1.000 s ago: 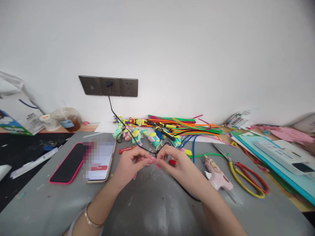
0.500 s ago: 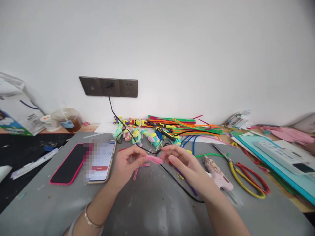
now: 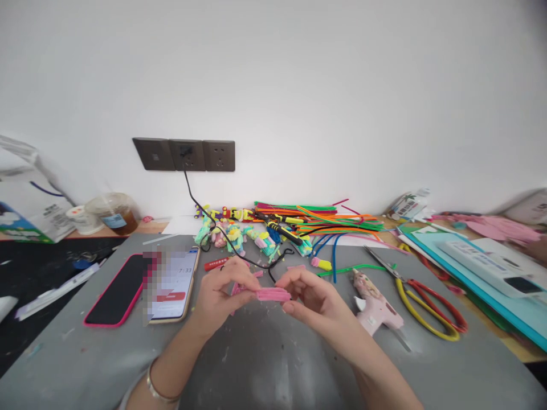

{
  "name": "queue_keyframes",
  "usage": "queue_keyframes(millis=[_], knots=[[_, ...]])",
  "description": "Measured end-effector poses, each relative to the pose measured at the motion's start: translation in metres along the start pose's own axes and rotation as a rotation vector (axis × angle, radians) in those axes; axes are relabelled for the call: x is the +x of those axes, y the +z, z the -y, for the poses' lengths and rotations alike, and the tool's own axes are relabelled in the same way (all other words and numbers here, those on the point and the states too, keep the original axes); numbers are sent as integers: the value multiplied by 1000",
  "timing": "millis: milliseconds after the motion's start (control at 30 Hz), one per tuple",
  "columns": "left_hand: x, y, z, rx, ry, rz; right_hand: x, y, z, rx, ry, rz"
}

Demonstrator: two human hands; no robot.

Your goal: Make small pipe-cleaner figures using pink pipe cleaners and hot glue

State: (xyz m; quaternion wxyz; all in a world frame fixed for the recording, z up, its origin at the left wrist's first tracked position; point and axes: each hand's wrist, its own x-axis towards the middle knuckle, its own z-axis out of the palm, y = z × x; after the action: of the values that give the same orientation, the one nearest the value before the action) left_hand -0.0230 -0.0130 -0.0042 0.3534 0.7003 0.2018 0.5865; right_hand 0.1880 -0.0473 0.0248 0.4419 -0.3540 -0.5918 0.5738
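Between my hands, above the grey mat, is a small folded bundle of fuzzy pink pipe cleaner (image 3: 272,294). My left hand (image 3: 217,297) pinches its left end between thumb and fingers. At the other end, the thumb and fingertips of my right hand (image 3: 321,303) close on the bundle; the fingers partly cover that tip. Another bent pink pipe cleaner piece (image 3: 238,287) lies behind my left fingers, partly hidden. A short yellow and pink fuzzy piece (image 3: 321,263) lies beyond my right hand.
To the right lie a pink glue gun (image 3: 378,307) and scissors (image 3: 421,307) with red and yellow handles. Two phones (image 3: 117,290) are at left. Fuzzy figures (image 3: 234,236), pliers (image 3: 286,230) and pipe cleaner bundles (image 3: 342,219) line the back. A black cord (image 3: 239,259) crosses the mat.
The pink bundle has come slightly lower and nearer, now level. My right fingertips have moved in from beside it onto its right end. The view has shifted a little.
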Motion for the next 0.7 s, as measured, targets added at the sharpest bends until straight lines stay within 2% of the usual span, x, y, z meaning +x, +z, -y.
queue_keyframes(millis=[133,333,533,700], knots=[[1,0,-2,8,-32,10,0,-1,-1,-41,-34,-8],[3,-1,-6,68,-74,31,2,-1,-3,-95,-68,-89],[0,2,-8,127,-268,73,1,-1,-6,-242,-161,-197],[-2,7,-5,179,-295,81,0,4,-11,-385,-187,-189]])
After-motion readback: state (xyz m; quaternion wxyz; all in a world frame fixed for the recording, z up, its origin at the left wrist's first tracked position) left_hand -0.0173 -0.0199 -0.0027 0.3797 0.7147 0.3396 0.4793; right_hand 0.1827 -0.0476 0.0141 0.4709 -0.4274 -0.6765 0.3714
